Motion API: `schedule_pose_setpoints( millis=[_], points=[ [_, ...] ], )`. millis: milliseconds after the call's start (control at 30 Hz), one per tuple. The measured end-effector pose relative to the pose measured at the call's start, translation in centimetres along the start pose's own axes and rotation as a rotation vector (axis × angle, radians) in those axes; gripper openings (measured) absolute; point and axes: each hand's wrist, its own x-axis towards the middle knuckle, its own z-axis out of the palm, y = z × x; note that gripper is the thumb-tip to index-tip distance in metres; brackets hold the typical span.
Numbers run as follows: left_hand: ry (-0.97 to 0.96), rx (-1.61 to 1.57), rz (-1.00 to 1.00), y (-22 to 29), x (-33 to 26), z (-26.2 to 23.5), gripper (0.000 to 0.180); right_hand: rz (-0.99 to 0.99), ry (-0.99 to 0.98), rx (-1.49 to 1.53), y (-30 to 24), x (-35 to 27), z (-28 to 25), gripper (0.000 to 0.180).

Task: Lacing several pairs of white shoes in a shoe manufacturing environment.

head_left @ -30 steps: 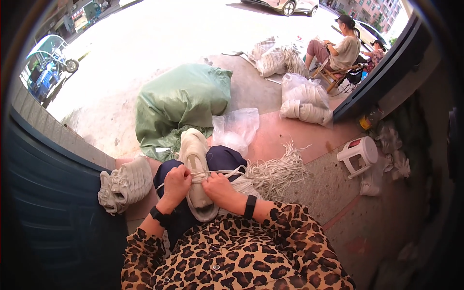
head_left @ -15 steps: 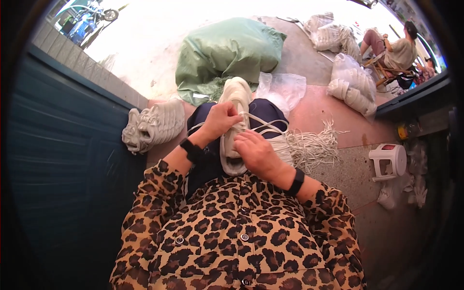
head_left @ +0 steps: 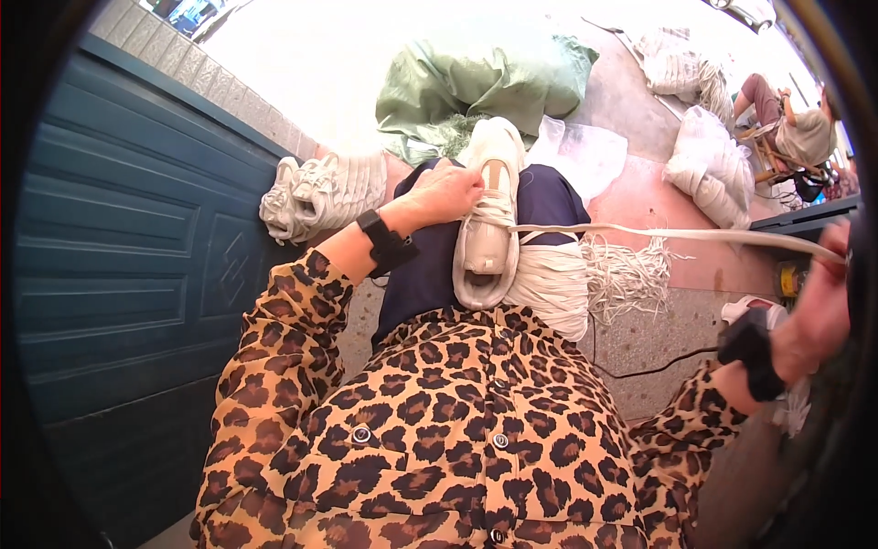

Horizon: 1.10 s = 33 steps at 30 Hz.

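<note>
Shoe (head_left: 487,240) sits on the person's lap, between the thighs in dark trousers (head_left: 416,247). Long axis runs away from the body: heel opening nearest the shirt (head_left: 430,448), toe pointing out, tipped slightly right. Left hand (head_left: 444,194) is the near one, right up against the shoe's left side at the lacing; fingers curled in, gripping that edge. Can't tell whether a strand is pinched under the fingertips too. Right hand (head_left: 820,306) is well apart, far out to the right and a bit nearer the body than the lacing. It's blurred, but the fingers are closed on the pale flat lace (head_left: 732,235). Key geometry: lace leaves the shoe's right side at the lacing and spans sideways to that hand, roughly square to the shoe's long axis, with a slight bow near the far end. So the shoe lies right of the left hand and left of the right one, lace bridging the wide gap. Lace passes just above a bundle of laces (head_left: 551,288) lying on the lap right of the shoe, its loose ends (head_left: 631,274) fanned out further right.
</note>
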Motion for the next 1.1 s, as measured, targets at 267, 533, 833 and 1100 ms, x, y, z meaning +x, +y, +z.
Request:
schedule_pose_setpoints(
  millis=[267, 533, 833, 1100],
  points=[
    [-0.31, -0.54, -0.076, -0.6, -1.3, -2.7, 0.025, 0.941, 0.147, -0.395, 19.3, -10.2, 1.8, 0.012],
    [-0.325, -0.959, -0.296, -1.3, -2.6, -2.9, 0.025, 0.655, -0.516, -1.131, 27.3, -13.7, 6.7, 0.019],
    [-0.21, -1.079, -0.374, -2.4, -3.4, -1.3, 0.021, 0.433, -0.731, -1.572, 32.4, -13.3, 8.7, 0.015],
    [-0.112, -1.243, -0.38, -1.9, -3.3, -1.8, 0.019, 0.554, -1.146, -1.445, 28.6, -9.9, 9.9, 0.009]
  ],
)
